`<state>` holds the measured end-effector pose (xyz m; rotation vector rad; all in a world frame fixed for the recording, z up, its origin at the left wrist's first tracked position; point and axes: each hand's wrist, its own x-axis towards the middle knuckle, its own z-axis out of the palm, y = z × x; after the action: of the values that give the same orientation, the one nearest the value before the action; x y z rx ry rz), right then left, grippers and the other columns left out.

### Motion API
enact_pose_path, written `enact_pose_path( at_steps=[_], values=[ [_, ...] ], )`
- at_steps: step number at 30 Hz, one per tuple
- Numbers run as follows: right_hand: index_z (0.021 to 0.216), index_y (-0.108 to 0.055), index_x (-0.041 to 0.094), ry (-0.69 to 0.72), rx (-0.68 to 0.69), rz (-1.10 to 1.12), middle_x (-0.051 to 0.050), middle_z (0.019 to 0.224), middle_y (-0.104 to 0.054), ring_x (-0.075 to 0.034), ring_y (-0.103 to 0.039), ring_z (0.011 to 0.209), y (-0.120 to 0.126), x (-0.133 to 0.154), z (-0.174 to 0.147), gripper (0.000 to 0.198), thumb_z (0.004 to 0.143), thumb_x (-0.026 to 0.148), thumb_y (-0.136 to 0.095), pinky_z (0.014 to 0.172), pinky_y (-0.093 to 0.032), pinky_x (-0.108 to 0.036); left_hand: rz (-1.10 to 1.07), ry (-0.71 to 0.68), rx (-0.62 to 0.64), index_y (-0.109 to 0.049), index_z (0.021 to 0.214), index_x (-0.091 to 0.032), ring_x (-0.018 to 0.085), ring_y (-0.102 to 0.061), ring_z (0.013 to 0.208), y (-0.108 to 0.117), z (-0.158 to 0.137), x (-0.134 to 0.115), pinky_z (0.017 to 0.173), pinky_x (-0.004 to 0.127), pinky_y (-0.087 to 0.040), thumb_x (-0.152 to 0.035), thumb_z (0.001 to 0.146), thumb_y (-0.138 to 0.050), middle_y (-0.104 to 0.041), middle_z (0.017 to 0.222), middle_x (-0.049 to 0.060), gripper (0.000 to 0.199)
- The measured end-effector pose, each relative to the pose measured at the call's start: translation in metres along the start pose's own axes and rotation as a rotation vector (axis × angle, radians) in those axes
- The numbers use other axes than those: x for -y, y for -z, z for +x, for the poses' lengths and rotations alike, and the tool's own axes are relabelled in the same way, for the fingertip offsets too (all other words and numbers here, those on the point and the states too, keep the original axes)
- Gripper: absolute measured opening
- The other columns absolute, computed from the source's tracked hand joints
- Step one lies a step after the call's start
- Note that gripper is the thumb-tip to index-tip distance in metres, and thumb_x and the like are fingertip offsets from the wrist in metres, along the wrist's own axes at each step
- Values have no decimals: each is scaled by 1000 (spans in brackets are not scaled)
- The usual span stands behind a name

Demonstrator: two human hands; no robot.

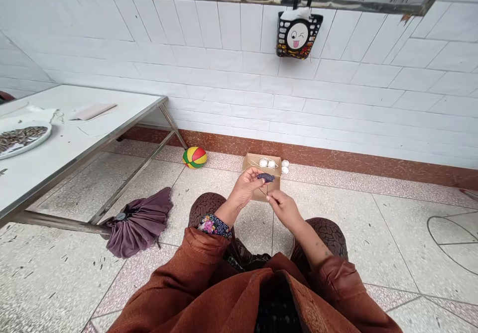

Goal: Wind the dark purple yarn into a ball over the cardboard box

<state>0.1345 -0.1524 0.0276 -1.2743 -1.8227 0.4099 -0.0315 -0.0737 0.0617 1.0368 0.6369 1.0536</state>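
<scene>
My left hand is closed, fingertips pinching a small dark purple-grey piece that looks like ribbed, knitted or wound yarn. A thin dark strand hangs from it and runs down to my right hand, whose thumb and finger are closed on its lower end. Below and beyond both hands an open cardboard box stands on the floor. White round balls that look like thread lie at its far side, and several more white round pieces are just right of it.
On the left stands a white metal-framed table with a plate of dark dried bits. A folded purple umbrella leans at its lower rail. A coloured ball lies near the wall; a black basket hangs from the window bars.
</scene>
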Motion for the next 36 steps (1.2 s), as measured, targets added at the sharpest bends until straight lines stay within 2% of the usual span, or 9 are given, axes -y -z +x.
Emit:
enact_pose_path(
  at_steps=[5, 10, 12, 16, 20, 24, 28, 33, 36],
  values=[
    [100, -71, 22, 193, 60, -166, -6, 84, -72, -20, -70, 77, 11, 13, 11, 32, 111, 35, -44, 71, -53, -30, 169, -71, -8, -63, 92, -17, 12, -65, 80, 9, 31, 0, 79, 27, -50, -22, 68, -87, -70, 87, 1, 34],
    [101, -74, 23, 268, -44, -131, -7, 90, -76, -21, -71, 81, 42, 6, 64, 33, 111, 38, -46, 74, -53, -32, 290, -73, 51, -62, 89, -17, 11, -63, 74, 13, 56, 0, 74, 26, -48, -20, 66, -84, -70, 84, 0, 32],
    [97, -73, 24, 235, -95, -62, -6, 91, -77, -21, -71, 84, 49, -6, 88, 33, 110, 40, -48, 75, -53, -32, 321, -66, 102, -62, 89, -17, 10, -61, 72, 13, 61, 0, 73, 25, -47, -18, 66, -84, -68, 81, -1, 31],
    [90, -70, 24, 15, -191, 44, -5, 90, -76, -21, -69, 84, 43, -39, 119, 30, 105, 41, -52, 78, -53, -32, 249, 7, 261, -62, 91, -17, 11, -65, 79, 14, 67, 1, 79, 26, -49, -20, 68, -87, -69, 87, 0, 34],
    [88, -69, 23, -113, -130, 70, -4, 85, -74, -20, -67, 77, 16, -63, 119, 23, 100, 36, -54, 73, -51, -31, 107, 20, 238, -63, 93, -18, 11, -64, 79, 15, 82, 1, 77, 26, -49, -27, 68, -90, -68, 89, 0, 38],
    [94, -72, 24, -129, -34, -14, -4, 87, -75, -21, -69, 79, -3, -65, 109, 21, 100, 30, -53, 74, -52, -31, 3, -7, 100, -63, 92, -17, 10, -62, 76, 18, 101, 2, 75, 25, -49, -26, 66, -91, -69, 88, 0, 40],
    [100, -72, 24, -30, 53, -72, -5, 94, -77, -22, -72, 87, -4, -55, 97, 24, 105, 31, -50, 79, -53, -31, -31, 9, -15, -63, 92, -17, 9, -58, 70, 25, 104, 10, 73, 26, -47, -26, 64, -89, -68, 82, -2, 40],
    [99, -73, 24, 153, 203, -102, -6, 92, -76, -21, -71, 84, 3, -27, 88, 26, 107, 32, -49, 76, -53, -31, 95, -32, -78, -65, 89, -17, 12, -61, 78, 35, 96, 17, 78, 27, -47, -25, 63, -88, -69, 84, 0, 36],
    [100, -75, 25, 187, 163, -63, -6, 92, -77, -22, -71, 86, 13, -11, 98, 29, 108, 37, -49, 80, -54, -33, 144, -41, -42, -64, 91, -17, 13, -63, 80, 37, 91, 15, 80, 28, -48, -26, 63, -90, -71, 89, 1, 39]
  ],
)
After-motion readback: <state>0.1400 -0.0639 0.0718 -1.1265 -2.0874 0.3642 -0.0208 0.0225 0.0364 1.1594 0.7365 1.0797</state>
